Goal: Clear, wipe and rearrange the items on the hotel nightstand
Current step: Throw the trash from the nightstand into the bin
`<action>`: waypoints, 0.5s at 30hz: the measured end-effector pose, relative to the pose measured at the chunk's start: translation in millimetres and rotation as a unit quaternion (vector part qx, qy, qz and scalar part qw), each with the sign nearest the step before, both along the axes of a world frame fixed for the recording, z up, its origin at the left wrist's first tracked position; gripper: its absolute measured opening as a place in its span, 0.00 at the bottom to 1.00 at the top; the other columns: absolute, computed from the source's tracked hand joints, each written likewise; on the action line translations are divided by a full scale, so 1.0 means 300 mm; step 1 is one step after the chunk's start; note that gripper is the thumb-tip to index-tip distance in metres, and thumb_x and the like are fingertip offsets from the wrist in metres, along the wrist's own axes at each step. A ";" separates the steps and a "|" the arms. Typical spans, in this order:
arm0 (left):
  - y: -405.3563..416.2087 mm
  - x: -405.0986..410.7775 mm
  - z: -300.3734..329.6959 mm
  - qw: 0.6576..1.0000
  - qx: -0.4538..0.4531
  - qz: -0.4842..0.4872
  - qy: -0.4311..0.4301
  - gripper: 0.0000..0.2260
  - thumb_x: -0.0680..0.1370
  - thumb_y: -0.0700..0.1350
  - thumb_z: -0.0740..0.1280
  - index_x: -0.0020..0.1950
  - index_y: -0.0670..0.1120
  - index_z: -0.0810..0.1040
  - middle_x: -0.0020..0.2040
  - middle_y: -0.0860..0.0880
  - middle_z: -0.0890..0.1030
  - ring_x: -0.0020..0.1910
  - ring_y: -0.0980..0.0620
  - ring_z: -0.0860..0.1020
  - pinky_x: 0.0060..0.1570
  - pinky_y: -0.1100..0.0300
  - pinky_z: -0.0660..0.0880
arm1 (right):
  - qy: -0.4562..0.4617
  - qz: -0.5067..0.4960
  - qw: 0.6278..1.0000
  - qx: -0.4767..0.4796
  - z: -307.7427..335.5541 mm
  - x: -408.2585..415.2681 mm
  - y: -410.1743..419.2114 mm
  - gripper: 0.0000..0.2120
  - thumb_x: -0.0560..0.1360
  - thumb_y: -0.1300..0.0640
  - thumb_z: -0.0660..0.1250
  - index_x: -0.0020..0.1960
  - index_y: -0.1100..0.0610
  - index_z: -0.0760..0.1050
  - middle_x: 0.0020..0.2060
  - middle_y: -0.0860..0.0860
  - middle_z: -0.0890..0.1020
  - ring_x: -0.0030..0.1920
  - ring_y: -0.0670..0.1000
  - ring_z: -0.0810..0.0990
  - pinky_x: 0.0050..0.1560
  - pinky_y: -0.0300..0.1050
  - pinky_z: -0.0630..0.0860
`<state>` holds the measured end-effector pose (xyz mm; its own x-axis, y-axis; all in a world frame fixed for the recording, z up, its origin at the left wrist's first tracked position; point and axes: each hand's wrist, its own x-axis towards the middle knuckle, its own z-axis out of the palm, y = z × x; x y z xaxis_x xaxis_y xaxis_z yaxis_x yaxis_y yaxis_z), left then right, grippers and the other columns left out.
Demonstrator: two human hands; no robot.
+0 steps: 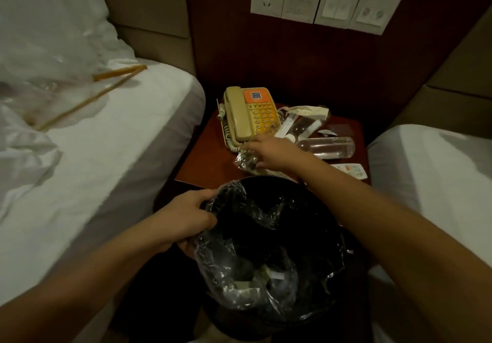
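The dark red nightstand (pixel 210 145) carries a beige and orange telephone (pixel 249 115), paper strips (pixel 306 112), a small clear bottle (pixel 300 129), a larger clear bottle (pixel 328 147) lying on its side, and a remote control (pixel 350 170). My right hand (pixel 269 153) reaches over the front of the top and touches a crumpled clear plastic wrapper (pixel 243 161); whether the fingers have closed on it cannot be told. My left hand (pixel 186 217) grips the left rim of a black bin (pixel 327 209) lined with a clear bag, held just in front of the nightstand. Some scraps lie in the bin's bottom.
A white bed (pixel 106 156) with rumpled sheets and a yellow-edged plastic bag (pixel 117 76) is at the left. Another white bed (pixel 431 172) stands at the right. A row of wall switches and a socket (pixel 324 4) sits above the nightstand.
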<state>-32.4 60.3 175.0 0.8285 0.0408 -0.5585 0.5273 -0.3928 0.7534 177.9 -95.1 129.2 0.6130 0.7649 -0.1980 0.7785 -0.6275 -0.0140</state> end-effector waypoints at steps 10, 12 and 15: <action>-0.010 0.011 -0.031 0.999 -0.042 0.006 0.022 0.23 0.74 0.31 0.62 0.61 0.54 0.78 0.40 0.47 0.85 0.32 0.49 0.84 0.30 0.56 0.80 | -0.054 0.060 0.997 -0.014 -0.094 0.059 0.059 0.14 0.75 0.59 0.63 0.61 0.55 0.74 0.60 0.57 0.72 0.56 0.59 0.74 0.43 0.48 0.70; -0.014 0.016 -0.031 0.999 -0.041 0.000 0.021 0.24 0.73 0.31 0.63 0.62 0.55 0.78 0.43 0.46 0.85 0.35 0.48 0.84 0.34 0.53 0.82 | -0.082 0.077 0.994 -0.011 -0.080 0.047 0.055 0.11 0.76 0.58 0.61 0.57 0.57 0.76 0.57 0.57 0.74 0.55 0.58 0.74 0.48 0.50 0.71; -0.019 0.023 -0.017 0.999 -0.034 -0.014 0.019 0.24 0.74 0.32 0.63 0.63 0.55 0.77 0.43 0.47 0.83 0.31 0.54 0.83 0.29 0.60 0.79 | -0.059 0.072 0.994 0.062 -0.038 0.030 0.039 0.07 0.74 0.60 0.64 0.50 0.57 0.78 0.51 0.55 0.78 0.53 0.57 0.77 0.53 0.54 0.72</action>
